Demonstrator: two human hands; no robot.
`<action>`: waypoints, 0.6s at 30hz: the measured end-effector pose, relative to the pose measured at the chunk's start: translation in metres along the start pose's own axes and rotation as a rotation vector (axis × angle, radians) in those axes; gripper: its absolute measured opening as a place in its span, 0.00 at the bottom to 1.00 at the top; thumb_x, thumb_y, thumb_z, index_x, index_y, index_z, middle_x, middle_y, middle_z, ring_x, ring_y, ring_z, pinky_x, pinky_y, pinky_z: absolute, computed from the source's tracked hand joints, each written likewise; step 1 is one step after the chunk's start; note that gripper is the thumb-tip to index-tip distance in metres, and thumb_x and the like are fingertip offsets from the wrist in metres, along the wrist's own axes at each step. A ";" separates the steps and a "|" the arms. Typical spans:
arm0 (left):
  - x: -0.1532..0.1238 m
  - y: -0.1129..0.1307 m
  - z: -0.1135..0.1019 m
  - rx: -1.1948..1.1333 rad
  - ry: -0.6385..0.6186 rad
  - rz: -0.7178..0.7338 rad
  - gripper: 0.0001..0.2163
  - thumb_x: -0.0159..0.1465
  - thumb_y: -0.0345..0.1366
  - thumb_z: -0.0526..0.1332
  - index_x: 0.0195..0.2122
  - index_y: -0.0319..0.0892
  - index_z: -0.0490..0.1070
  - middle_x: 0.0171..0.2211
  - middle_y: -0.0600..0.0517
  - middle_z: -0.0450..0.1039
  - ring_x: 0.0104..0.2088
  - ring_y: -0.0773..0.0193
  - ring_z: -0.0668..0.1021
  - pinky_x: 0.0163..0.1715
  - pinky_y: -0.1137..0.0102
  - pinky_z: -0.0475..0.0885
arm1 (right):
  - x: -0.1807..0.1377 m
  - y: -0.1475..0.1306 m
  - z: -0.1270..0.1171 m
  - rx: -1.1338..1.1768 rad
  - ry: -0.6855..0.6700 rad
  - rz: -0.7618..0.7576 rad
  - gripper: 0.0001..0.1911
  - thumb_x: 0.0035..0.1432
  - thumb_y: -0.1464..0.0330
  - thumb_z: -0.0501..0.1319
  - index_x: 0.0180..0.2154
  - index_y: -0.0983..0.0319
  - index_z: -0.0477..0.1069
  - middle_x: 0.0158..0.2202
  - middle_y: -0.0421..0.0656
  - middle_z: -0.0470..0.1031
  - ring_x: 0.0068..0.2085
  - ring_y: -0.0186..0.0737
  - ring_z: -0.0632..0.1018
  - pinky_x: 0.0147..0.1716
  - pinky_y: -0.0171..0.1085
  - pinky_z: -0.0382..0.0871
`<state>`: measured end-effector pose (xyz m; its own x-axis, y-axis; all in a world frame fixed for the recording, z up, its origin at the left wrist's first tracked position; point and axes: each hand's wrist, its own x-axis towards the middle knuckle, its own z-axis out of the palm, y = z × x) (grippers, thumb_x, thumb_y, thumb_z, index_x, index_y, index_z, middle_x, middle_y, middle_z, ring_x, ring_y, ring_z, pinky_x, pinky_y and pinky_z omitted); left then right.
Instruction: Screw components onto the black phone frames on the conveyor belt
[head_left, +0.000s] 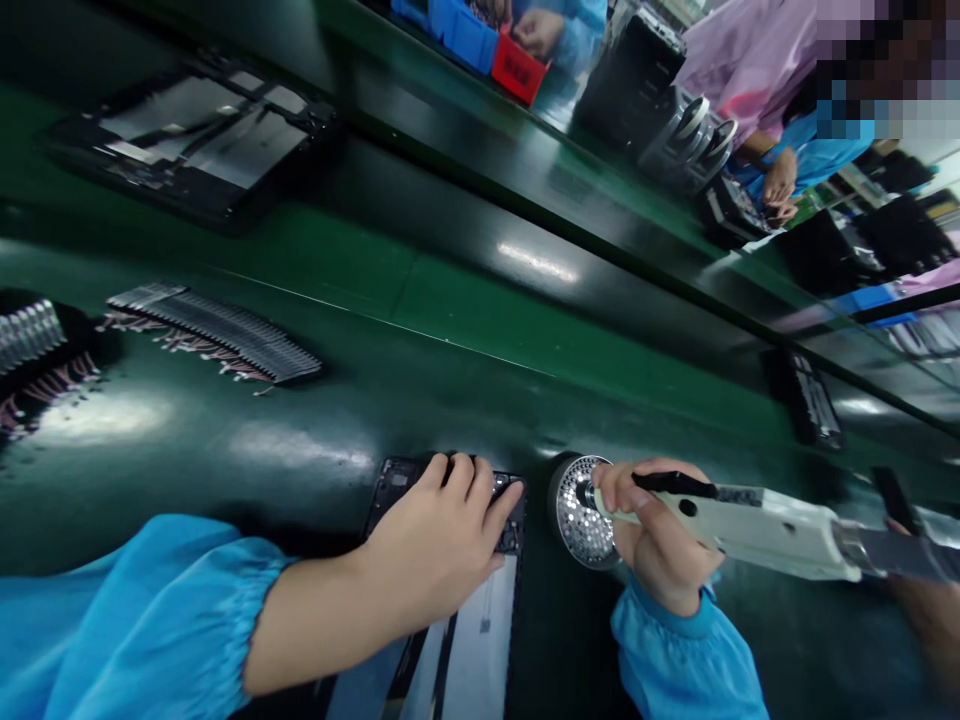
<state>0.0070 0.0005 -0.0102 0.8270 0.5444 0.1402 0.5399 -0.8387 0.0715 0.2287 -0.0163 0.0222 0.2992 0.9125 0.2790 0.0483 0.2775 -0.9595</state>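
The left hand (442, 540) lies spread, unclamped, on the tablet (484, 625) at 6 o'clock, likely light, fragile, best held by its edges; the right hand (664, 540) clamps the screwdriver (787, 530), 4 o'clock.

The worktop (435, 400) is dark green and glossy, crossed diagonally by a thin pale seam (390, 323). White light reflects off it. Beyond runs another green ledge (615, 188).

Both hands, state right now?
Left hand: open, laid palm-down on the dark-framed device.
Right hand: closed, holding the pale screwdriver, its front end at the round metal dish.
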 end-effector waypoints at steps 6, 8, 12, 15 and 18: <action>0.001 0.001 0.006 -0.025 0.018 0.010 0.28 0.70 0.50 0.55 0.64 0.36 0.67 0.50 0.30 0.75 0.47 0.36 0.78 0.44 0.48 0.72 | -0.001 -0.013 -0.003 -0.004 -0.007 -0.054 0.14 0.56 0.71 0.63 0.45 0.55 0.76 0.20 0.35 0.68 0.22 0.37 0.70 0.30 0.43 0.71; 0.001 0.005 0.007 -0.032 0.029 -0.006 0.28 0.70 0.51 0.55 0.63 0.36 0.68 0.51 0.30 0.74 0.48 0.36 0.78 0.45 0.48 0.71 | -0.001 -0.027 -0.004 -0.001 -0.027 -0.085 0.13 0.56 0.71 0.63 0.45 0.55 0.76 0.21 0.36 0.68 0.22 0.37 0.70 0.30 0.44 0.70; 0.000 0.013 0.005 -0.060 0.028 -0.050 0.26 0.71 0.51 0.54 0.62 0.39 0.70 0.52 0.32 0.75 0.49 0.38 0.78 0.47 0.48 0.70 | -0.006 -0.049 0.007 0.033 -0.100 -0.109 0.14 0.56 0.73 0.61 0.44 0.59 0.76 0.21 0.36 0.67 0.23 0.36 0.71 0.31 0.44 0.70; 0.000 0.015 0.004 -0.073 0.068 -0.032 0.26 0.71 0.50 0.54 0.61 0.37 0.71 0.52 0.32 0.75 0.49 0.40 0.78 0.49 0.50 0.69 | -0.011 -0.047 0.024 0.018 -0.122 -0.075 0.13 0.57 0.75 0.61 0.44 0.59 0.76 0.22 0.36 0.68 0.24 0.36 0.72 0.32 0.45 0.71; 0.000 0.013 0.005 -0.100 0.117 0.011 0.25 0.72 0.48 0.52 0.60 0.36 0.71 0.53 0.33 0.74 0.51 0.42 0.77 0.50 0.52 0.68 | -0.015 -0.037 0.037 -0.015 -0.146 -0.040 0.13 0.58 0.77 0.61 0.44 0.58 0.75 0.22 0.37 0.69 0.24 0.37 0.72 0.31 0.44 0.70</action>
<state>0.0147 -0.0100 -0.0147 0.8060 0.5341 0.2551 0.5076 -0.8454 0.1661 0.1874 -0.0290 0.0553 0.1549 0.9353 0.3183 0.0716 0.3107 -0.9478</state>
